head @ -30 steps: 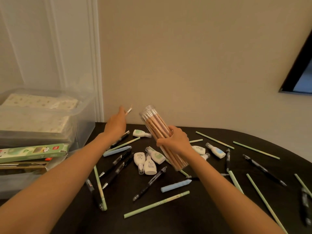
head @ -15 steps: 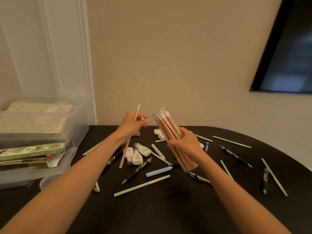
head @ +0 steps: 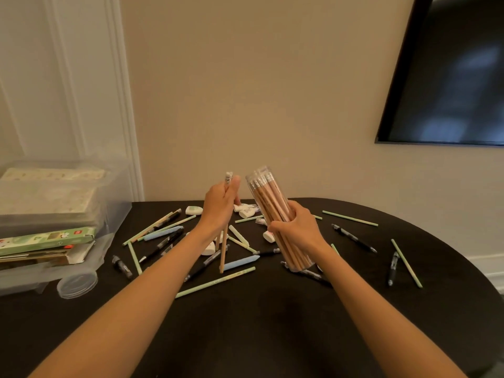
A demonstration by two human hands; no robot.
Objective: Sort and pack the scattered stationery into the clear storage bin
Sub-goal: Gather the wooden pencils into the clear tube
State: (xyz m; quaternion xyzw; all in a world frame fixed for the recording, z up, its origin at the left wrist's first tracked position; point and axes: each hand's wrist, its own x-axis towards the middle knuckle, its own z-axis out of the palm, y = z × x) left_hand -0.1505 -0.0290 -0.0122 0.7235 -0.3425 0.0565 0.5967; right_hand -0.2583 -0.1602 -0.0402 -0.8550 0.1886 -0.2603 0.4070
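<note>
Although it hung almost upright, the single pale wooden pencil sat with most of its shaft below the open mouth of the clear plastic tube of matching wooden pencils. That tube stood just to its right, leaning top-first toward it. The pencil's long axis ran near vertical, eraser end up and point down over the pens scattered on the black oval worktop; whether the point touched anything could not be told. The left hand had its grip clamped on the pencil close under the eraser, wrist raised. The right hand had its grip wrapped round the tube's middle, holding it clear of the worktop. Judging from this, the next move belonged to the left hand: lift until the point cleared the rim, then shift right and slide down among the tightly packed erasers. The clear plastic storage bin stood well apart at the far left, with a round clear lid lying beside it.
</note>
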